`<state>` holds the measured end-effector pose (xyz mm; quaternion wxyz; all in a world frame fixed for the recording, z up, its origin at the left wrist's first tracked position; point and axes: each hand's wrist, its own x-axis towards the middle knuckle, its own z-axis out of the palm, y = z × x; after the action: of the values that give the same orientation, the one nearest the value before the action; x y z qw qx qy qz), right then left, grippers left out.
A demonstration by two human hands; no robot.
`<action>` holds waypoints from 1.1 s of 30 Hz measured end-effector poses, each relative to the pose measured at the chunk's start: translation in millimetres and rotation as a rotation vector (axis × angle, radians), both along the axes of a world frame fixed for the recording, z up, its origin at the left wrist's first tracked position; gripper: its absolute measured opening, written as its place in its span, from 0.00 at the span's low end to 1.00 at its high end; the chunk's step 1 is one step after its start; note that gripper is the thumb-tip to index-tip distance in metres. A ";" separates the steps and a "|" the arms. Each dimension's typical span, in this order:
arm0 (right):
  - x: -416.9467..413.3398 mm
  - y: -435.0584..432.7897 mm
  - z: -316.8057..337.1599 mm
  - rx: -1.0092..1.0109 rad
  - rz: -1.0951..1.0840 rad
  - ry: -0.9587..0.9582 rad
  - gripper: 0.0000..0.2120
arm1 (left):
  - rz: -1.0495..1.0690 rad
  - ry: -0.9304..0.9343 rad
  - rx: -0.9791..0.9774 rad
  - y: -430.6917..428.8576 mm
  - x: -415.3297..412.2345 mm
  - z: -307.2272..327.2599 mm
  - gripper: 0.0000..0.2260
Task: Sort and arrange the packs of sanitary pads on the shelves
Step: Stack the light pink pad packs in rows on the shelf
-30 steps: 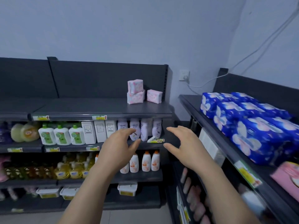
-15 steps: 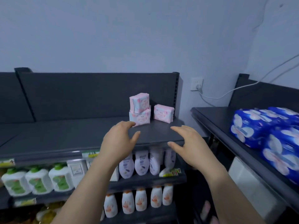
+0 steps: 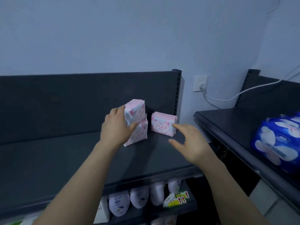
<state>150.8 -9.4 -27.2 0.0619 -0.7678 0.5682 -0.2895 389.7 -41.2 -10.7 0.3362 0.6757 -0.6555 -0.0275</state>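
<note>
Top pink pad pack (image 3: 136, 111) at frame centre is gripped by the left hand (image 3: 116, 125), thumb on its front. The right hand (image 3: 190, 140) is released, index tip at the lone pack (image 3: 163, 124) to the right, contact not confirmable. Best lifted straight up so the leaning pack (image 3: 139, 133) beneath isn't toppled on the shelf (image 3: 65, 159). Its long axis is near vertical, print toward camera; the lone pack's runs left-right.

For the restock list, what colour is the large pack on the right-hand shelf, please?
Head view: the large pack is blue with white ovals.
</note>
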 end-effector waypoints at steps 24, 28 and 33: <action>1.0 -220.0 -50.6 0.081 -0.021 0.242 0.34 | 0.144 0.430 -0.128 -77.4 1.6 -13.2 0.37; -0.7 -213.0 -52.5 0.051 -0.044 0.169 0.33 | 0.120 0.465 -0.155 -67.4 4.0 -17.2 0.37; -18.2 -161.8 -43.2 -0.007 -0.100 0.002 0.32 | 0.019 0.517 -0.179 -54.4 -0.4 -18.2 0.36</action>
<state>132.6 -171.1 -70.3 0.0443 -0.7390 0.6049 -0.2935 389.3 -95.6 -28.9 0.5509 0.6198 -0.5415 -0.1380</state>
